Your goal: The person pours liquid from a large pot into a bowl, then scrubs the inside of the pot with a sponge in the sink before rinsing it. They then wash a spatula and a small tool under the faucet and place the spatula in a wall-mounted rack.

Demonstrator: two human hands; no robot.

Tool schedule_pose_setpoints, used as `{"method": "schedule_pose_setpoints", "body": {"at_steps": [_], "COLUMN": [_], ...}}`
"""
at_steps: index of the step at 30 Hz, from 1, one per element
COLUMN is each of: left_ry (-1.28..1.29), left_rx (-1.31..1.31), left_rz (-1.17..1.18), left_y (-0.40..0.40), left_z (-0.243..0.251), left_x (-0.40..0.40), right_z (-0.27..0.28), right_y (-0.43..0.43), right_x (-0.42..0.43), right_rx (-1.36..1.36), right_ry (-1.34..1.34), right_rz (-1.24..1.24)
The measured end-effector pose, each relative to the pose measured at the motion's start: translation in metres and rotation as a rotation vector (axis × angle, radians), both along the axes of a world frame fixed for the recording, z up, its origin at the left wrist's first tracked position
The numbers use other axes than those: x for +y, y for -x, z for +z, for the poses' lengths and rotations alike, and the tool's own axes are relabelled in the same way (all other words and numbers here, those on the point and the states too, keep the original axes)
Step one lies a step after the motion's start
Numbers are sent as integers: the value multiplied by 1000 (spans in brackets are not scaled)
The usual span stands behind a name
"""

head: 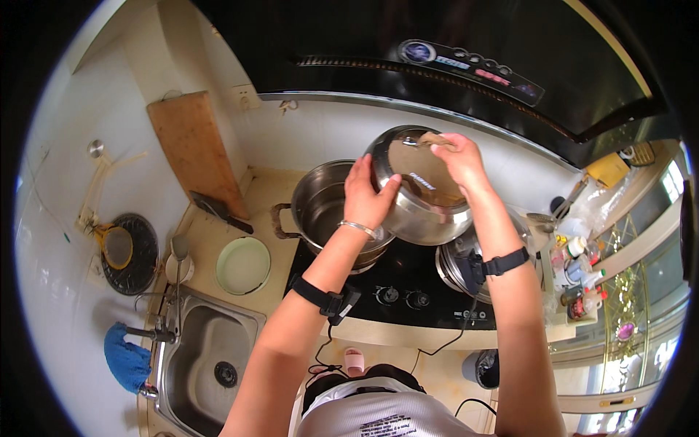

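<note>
A domed stainless steel pot lid with a dark glass top point(437, 221) is held tilted above the stove, partly over a large steel pot point(322, 202). My left hand point(368, 196) presses against the lid's near left side, thumb on its edge. My right hand point(458, 158) pinches a small brown cloth or pad point(437, 141) at the lid's glass top. Part of the large pot's rim is hidden by my left hand and the lid. Right of it, a second pot with a lid point(456, 262) stands on the black gas stove point(404, 278), partly behind my right forearm.
A steel sink point(207, 349) is at lower left, with a pale green basin point(243, 266) beyond it. A cleaver point(218, 210) and a wooden cutting board point(194, 142) lean at the wall. Bottles point(579, 273) stand at right. A range hood point(349, 60) hangs overhead.
</note>
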State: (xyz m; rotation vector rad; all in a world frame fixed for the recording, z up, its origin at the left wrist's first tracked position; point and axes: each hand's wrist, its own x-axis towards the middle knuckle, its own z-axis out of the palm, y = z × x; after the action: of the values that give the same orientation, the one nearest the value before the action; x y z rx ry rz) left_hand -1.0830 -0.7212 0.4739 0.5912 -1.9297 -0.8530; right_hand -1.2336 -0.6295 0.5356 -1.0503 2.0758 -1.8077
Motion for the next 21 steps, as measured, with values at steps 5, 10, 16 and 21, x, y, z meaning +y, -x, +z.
{"method": "schedule_pose_setpoints", "body": {"at_steps": [5, 10, 16, 21], "left_ry": [-143, -207, -290, -265], "left_rx": [-67, -110, -132, -129], "left_rz": [77, 156, 128, 99], "left_y": [-47, -84, -94, -89], "left_z": [-13, -24, -44, -52], "left_x": [-40, -68, -83, -85], "right_z": [-27, -50, -62, -67], "right_y": [-32, -58, -65, -61], "right_x": [-61, -104, -118, -119], "right_rx": [28, 42, 35, -3], "right_ry": [-67, -109, -148, -142], "right_rz": [69, 127, 155, 167]}}
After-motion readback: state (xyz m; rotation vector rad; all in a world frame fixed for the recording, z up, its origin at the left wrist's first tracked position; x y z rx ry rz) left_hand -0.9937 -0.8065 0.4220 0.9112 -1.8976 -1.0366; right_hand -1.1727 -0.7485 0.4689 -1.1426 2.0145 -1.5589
